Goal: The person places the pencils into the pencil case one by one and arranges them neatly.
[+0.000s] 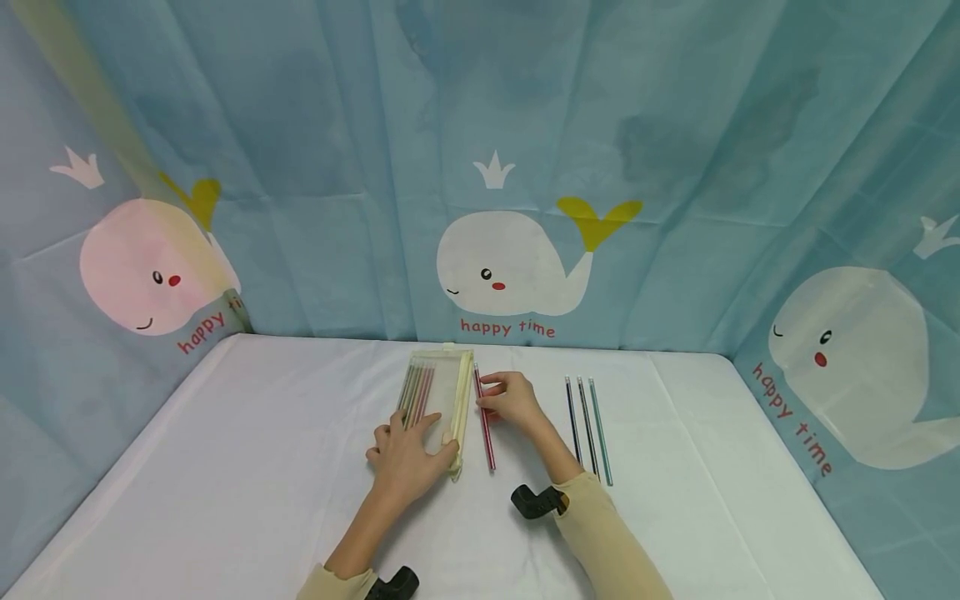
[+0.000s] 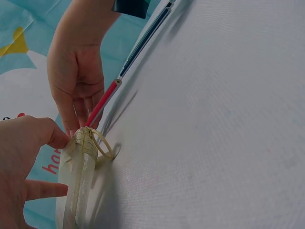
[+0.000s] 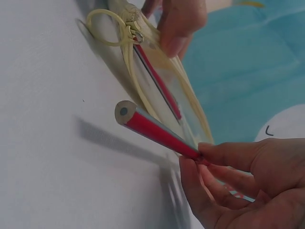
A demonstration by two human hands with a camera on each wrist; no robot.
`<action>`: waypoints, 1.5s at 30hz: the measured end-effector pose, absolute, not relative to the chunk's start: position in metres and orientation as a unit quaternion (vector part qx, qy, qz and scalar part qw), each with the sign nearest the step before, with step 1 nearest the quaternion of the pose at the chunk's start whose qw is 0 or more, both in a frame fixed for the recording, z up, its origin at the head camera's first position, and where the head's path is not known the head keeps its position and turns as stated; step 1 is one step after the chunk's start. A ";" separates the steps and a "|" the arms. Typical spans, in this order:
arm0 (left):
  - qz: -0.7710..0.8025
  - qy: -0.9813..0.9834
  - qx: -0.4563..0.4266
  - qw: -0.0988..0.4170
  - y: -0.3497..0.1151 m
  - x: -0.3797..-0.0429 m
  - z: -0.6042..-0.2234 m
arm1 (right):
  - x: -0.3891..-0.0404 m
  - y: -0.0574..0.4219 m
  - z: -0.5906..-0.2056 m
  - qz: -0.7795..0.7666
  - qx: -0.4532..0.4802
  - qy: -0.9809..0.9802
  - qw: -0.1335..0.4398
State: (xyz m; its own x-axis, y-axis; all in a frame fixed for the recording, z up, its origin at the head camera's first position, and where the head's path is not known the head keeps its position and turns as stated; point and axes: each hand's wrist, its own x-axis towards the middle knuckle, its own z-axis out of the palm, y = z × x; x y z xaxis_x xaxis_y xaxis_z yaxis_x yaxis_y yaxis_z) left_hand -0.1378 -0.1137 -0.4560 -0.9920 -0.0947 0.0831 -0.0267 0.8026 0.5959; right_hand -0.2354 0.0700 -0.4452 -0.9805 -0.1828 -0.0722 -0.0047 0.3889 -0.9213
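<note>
A see-through pencil case (image 1: 452, 375) with a pale yellow zipper edge lies on the table. Several pencils (image 1: 417, 387) show through its left part. My left hand (image 1: 408, 458) holds the case near its front end, the thumb at the zipper edge. Beside that edge, my right hand (image 1: 513, 400) pinches a red pencil (image 1: 487, 437) between thumb and fingers. Its flat, unsharpened end (image 3: 125, 112) points toward me. In the right wrist view the zipper side gapes, and a red pencil (image 3: 159, 83) shows inside the case.
To the right of my right hand lie three pencils, one dark blue (image 1: 572, 417), one dark (image 1: 587, 425) and one teal (image 1: 600, 429). A white cloth covers the table (image 1: 247, 467). Blue curtains with whales (image 1: 510, 267) stand behind and at both sides.
</note>
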 end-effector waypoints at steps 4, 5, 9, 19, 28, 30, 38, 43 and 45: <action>-0.311 -0.948 0.033 0.054 -0.113 -0.138 -0.456 | -0.237 0.066 -0.447 -0.552 -0.058 0.828 0.082; -0.310 -0.948 0.033 0.054 -0.113 -0.138 -0.456 | -0.238 0.065 -0.447 -0.553 -0.057 0.827 0.082; -0.309 -0.949 0.035 0.053 -0.113 -0.138 -0.456 | -0.239 0.062 -0.448 -0.554 -0.057 0.826 0.087; -0.313 -0.948 0.034 0.055 -0.114 -0.138 -0.456 | -0.244 0.053 -0.450 -0.570 -0.052 0.815 0.088; -0.312 -0.948 0.037 0.053 -0.114 -0.138 -0.456 | -0.247 0.047 -0.449 -0.593 -0.039 0.799 0.098; -0.311 -0.948 0.037 0.053 -0.114 -0.138 -0.456 | -0.248 0.046 -0.448 -0.593 -0.035 0.799 0.099; -0.312 -0.948 0.036 0.052 -0.114 -0.138 -0.455 | -0.252 0.042 -0.453 -0.603 -0.030 0.792 0.087; -0.316 -0.947 0.035 0.052 -0.114 -0.137 -0.455 | -0.253 0.039 -0.456 -0.627 -0.029 0.773 0.088; -0.317 -0.946 0.035 0.052 -0.114 -0.137 -0.454 | -0.252 0.037 -0.457 -0.635 -0.030 0.767 0.089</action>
